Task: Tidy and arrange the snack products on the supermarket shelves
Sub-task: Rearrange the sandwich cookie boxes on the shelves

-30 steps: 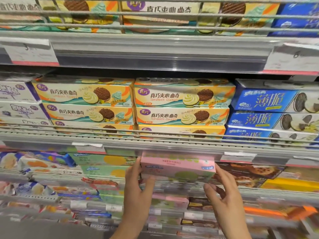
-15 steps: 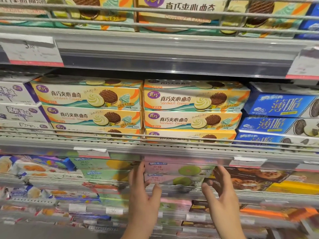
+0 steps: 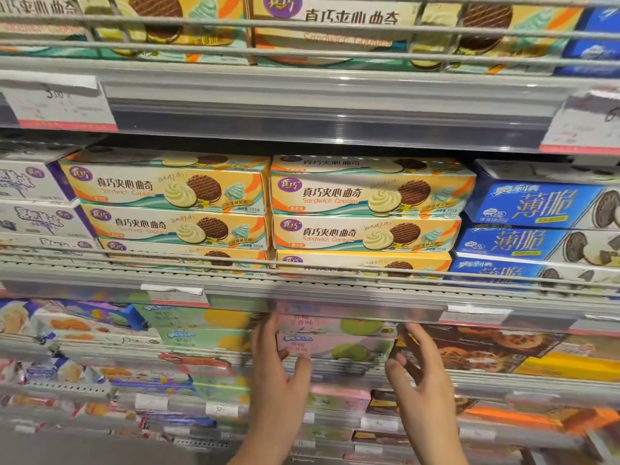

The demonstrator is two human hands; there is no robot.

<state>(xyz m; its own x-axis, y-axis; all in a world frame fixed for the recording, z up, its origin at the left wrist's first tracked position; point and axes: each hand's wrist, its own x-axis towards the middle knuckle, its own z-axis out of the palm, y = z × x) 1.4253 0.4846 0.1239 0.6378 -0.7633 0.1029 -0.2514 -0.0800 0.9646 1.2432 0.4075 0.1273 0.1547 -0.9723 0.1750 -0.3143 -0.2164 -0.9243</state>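
Down at the bottom centre of the frame, the left hand (image 3: 278, 374) and the right hand (image 3: 422, 380) reach up to the same shelf, one at each end of a stack of pink boxes (image 3: 335, 347) that sits just under the shelf lip. The left hand lies against the left end of the stack, its fingers fairly straight and running up beside the boxes, its thumb out in front of the lower box's face. The right hand stands at the right end, fingers loosely spread and reaching into the slot between the pink boxes and the dark chocolate-chip cookie boxes (image 3: 476, 350) next to them. Neither hand plainly curls round a box; both look relaxed and fairly wide, flanking the stack rather than carrying it. By my reading, they bracket the stack this way to square it up and keep its ends in line with the neighbours.

Left of the pink boxes, in the same row, lie pale green boxes (image 3: 201, 327) with yellow rounds printed on them. A clear price rail (image 3: 335, 307) runs across the frame in front of the top pink box and blurs it.

Further up and back, the middle shelf carries two tidy columns of yellow sandwich cookie boxes (image 3: 369, 209), faces forward, with blue boxes (image 3: 543, 209) at the right and white boxes (image 3: 37, 199) at the left. More yellow boxes sit behind a wire guard (image 3: 302, 25) along the top edge of the frame.
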